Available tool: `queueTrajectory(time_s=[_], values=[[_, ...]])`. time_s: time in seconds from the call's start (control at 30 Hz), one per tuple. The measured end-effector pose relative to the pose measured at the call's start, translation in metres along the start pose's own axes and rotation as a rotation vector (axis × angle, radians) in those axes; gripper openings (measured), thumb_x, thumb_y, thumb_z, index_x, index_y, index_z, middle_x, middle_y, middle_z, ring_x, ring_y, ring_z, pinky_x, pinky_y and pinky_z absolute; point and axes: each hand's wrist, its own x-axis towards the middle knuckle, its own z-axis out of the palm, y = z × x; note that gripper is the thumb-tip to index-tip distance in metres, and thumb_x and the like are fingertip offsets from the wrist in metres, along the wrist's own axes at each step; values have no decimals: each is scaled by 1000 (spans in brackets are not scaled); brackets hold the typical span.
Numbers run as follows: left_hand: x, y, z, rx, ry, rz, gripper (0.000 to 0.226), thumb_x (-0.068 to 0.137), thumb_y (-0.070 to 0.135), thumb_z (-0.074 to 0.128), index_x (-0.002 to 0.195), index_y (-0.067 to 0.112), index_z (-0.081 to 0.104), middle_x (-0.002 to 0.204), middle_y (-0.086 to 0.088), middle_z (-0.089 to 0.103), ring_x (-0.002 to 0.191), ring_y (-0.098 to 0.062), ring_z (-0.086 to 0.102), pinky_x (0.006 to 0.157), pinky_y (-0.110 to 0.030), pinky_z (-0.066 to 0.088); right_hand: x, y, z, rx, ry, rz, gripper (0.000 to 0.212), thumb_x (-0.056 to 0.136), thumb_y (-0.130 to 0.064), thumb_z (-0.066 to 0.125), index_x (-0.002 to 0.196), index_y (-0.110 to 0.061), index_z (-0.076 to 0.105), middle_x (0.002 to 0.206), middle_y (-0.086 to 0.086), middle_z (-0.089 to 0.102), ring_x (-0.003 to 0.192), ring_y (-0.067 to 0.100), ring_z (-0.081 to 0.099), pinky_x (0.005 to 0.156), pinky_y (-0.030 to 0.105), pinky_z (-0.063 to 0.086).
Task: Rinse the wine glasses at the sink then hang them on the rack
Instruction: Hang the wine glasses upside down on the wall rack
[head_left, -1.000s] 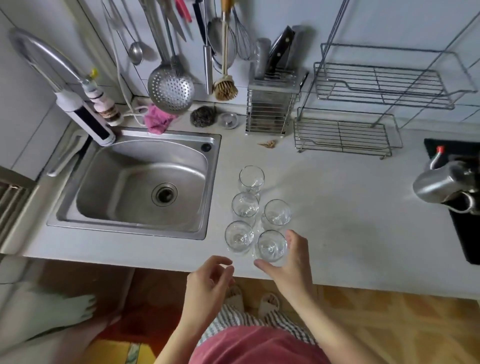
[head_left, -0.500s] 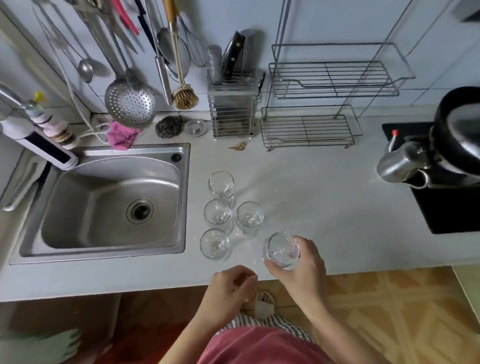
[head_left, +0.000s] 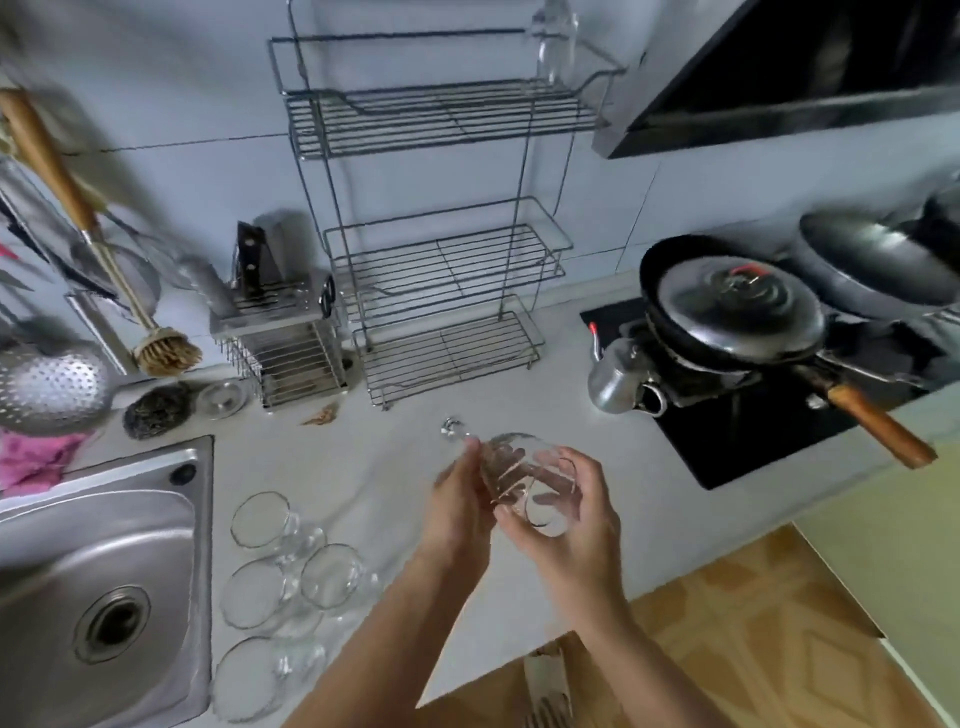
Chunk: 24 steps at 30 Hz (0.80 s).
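The right-hand grip (head_left: 576, 519) is curled round the mouth end of a clear stemmed wine glass (head_left: 506, 452), thumb on the near side and fingers showing through the wall of the bowl. The left-hand grip (head_left: 457, 509) grasps the same glass at the narrow end of the bowl, its fingertips up where the stem begins. Both hold the glass in the air above the pale counter (head_left: 363, 441), clear of its surface. The glass lies tilted well over: its long axis runs from the small round foot, which points away from the person and a little left toward the bottom of the rack, back to the open rim, which faces the person. That tall three-tier chrome wire rack (head_left: 441, 260) stands on the counter against the wall, beyond the glass and apart from it. To the left of the hands, four more clear wine glasses (head_left: 332, 574) stand rim up in a close cluster on the counter, just beside the stainless steel sink (head_left: 202, 519). To the right, well apart, a small steel kettle (head_left: 618, 379) and a black lidded frying pan with a wooden handle (head_left: 727, 306) sit on a black hob (head_left: 753, 441).
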Motion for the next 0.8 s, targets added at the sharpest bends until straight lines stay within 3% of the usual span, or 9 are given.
queueTrajectory(time_s=[0.13,0.27,0.37,0.47,0.57,0.67,0.8], values=[[24,46,52,39,71,227,32,103,25,55,103,1,75,99,-19,77,85,-26,75,72,-36,58,71,-7,-19,80,-78,-93,76,64,-37,85,130,-34,48,122,-15,64,113,17,64,88,41,56],[23,99,114,141,69,508,22,98,16,63,86,12,80,91,-15,78,78,-24,74,70,-38,59,144,-25,-49,102,-223,-222,80,67,-41,84,136,-28,46,125,-15,63,115,16,63,87,43,54],[9,139,150,310,27,737,20,100,17,62,90,7,77,95,-13,79,85,-25,77,72,-36,62,188,-55,-76,65,-313,-386,81,71,-55,76,138,-21,47,130,-12,60,120,13,58,89,27,50],[-12,180,172,509,-9,965,19,100,22,63,97,12,79,96,-8,80,92,-24,78,78,-29,62,229,-103,-96,13,-313,-587,66,84,-60,61,136,-21,50,125,-14,60,116,7,59,87,13,44],[-31,221,192,719,23,1137,17,96,30,64,97,21,79,98,4,80,95,-15,77,82,-26,61,268,-167,-102,3,-237,-777,53,90,-50,60,132,-19,54,121,-14,62,110,8,62,80,24,50],[-38,259,214,882,81,1302,16,94,32,64,95,24,77,94,11,79,92,-6,75,77,-24,60,298,-229,-97,94,-257,-853,60,86,-52,62,135,-18,53,118,-11,63,101,11,65,72,37,55],[-29,301,237,1047,162,1464,10,96,27,65,92,25,75,85,15,77,87,2,73,71,-16,56,334,-293,-84,43,-229,-861,69,82,-55,69,139,-20,49,113,-9,63,87,5,66,76,28,56]])
